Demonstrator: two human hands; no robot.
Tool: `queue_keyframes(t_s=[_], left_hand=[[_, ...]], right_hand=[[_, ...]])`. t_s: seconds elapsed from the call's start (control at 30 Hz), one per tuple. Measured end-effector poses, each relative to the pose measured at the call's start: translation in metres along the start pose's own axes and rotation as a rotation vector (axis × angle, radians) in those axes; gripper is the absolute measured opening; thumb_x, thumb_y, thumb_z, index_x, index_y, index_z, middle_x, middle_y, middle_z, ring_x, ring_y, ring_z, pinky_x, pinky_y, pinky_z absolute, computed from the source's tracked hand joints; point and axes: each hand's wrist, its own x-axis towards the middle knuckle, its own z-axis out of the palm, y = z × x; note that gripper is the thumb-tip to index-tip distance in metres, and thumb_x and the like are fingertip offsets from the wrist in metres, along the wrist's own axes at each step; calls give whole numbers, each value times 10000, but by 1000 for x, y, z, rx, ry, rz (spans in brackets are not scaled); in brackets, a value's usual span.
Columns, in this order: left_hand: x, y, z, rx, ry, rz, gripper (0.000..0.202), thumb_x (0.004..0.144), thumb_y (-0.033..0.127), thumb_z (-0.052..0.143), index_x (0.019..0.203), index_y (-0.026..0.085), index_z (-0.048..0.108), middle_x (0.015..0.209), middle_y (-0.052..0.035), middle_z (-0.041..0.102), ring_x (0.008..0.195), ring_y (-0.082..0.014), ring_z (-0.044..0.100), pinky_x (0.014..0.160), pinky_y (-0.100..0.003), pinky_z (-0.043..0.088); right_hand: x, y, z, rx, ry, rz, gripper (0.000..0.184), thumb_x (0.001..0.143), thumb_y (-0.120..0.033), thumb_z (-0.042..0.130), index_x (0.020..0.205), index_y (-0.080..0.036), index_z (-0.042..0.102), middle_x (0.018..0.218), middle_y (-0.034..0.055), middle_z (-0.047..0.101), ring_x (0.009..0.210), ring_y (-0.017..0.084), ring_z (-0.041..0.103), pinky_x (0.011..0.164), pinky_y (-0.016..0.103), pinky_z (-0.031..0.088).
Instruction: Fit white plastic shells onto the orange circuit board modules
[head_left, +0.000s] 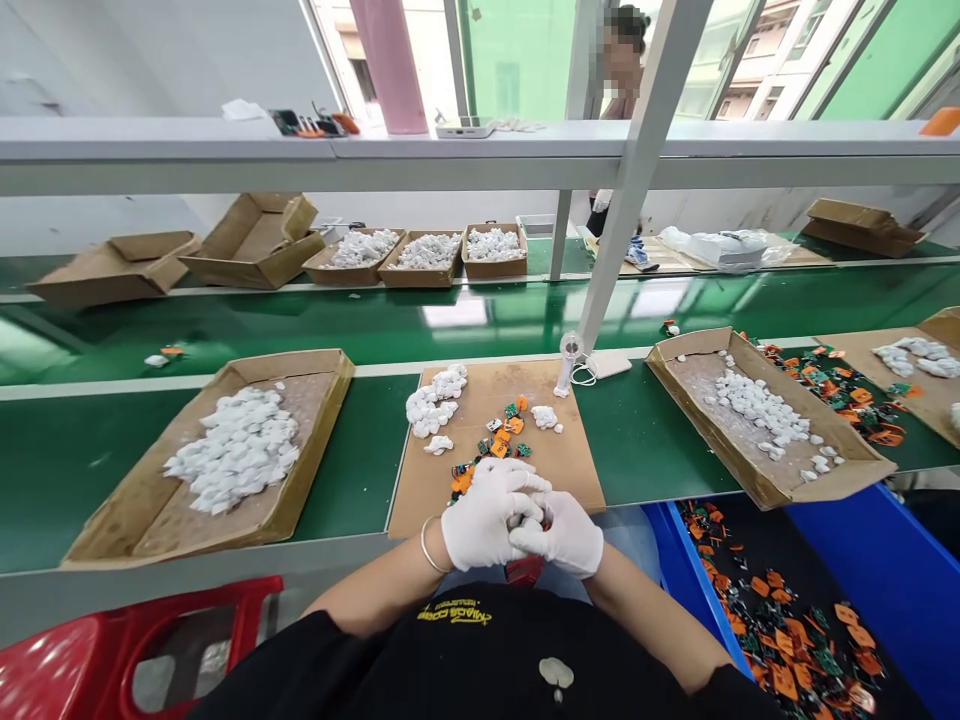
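Left hand in a white latex glove and right hand in a matching glove meet over the near edge of a flat brown cardboard sheet. Their fingers curl closed and overlap around a small orange-and-dark piece, which is mostly hidden, so its exact form cannot be told.

At 12 o'clock on the sheet, small orange-and-green circuit pieces lie scattered just beyond the fingertips. White foam clumps sit at 11 o'clock, close to the sheet's left edge.

A strip of green conveyor belt separates the sheet from a shallow cardboard tray heaped with white clumps at 10 o'clock. Another strip lies before a second cardboard tray at 2 o'clock.

Below the belt's front edge, a blue plastic bin holding more orange-and-green pieces sits at 4 o'clock. A red plastic stool stands at 8 o'clock, well apart from the left elbow.
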Motion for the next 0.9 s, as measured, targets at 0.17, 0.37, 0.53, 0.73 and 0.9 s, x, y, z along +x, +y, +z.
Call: queue_keyframes(t_s=[0.17, 0.37, 0.53, 0.73, 0.9], left_hand=[[-1, -3, -5, -89, 69, -16, 201, 722, 413, 784, 816, 250, 714, 1114, -39, 728, 1061, -233, 642, 935, -423, 466], [-1, -5, -8, -140, 135, -13, 262, 767, 451, 772, 913, 246, 701, 1128, -48, 731, 1069, -227, 659, 948, -422, 488], [-1, -7, -8, -142, 249, -8, 378, 747, 416, 808, 1070, 262, 686, 1125, -61, 728, 1042, -223, 671, 941, -415, 508], [1, -5, -9, 41, 293, 93, 426, 783, 356, 754, 1180, 261, 637, 1073, -50, 752, 1023, -237, 675, 905, -426, 489], [-3, -7, -5, 156, 279, 52, 489, 783, 480, 764, 1199, 258, 640, 1120, -60, 750, 1038, -264, 669, 901, -443, 456]], right_hand=[[-3, -13, -6, 30, -71, -82, 292, 698, -377, 721, 620, -186, 515, 672, -17, 540, 678, 147, 475, 667, 282, 404], [-6, -22, -12, 91, -62, -81, 333, 740, -412, 766, 639, -168, 563, 643, -27, 509, 641, 127, 463, 674, 277, 416], [-7, -22, -13, 375, -42, -38, 427, 762, -529, 766, 949, -150, 705, 802, 41, 666, 802, 200, 618, 753, 325, 503], [-2, -15, -9, 486, 53, -21, 308, 760, -429, 799, 824, -146, 695, 759, 37, 661, 711, 161, 581, 693, 290, 486], [5, -5, -8, 512, 58, -36, 331, 738, -445, 815, 803, -146, 687, 681, 6, 616, 632, 130, 521, 612, 253, 434]])
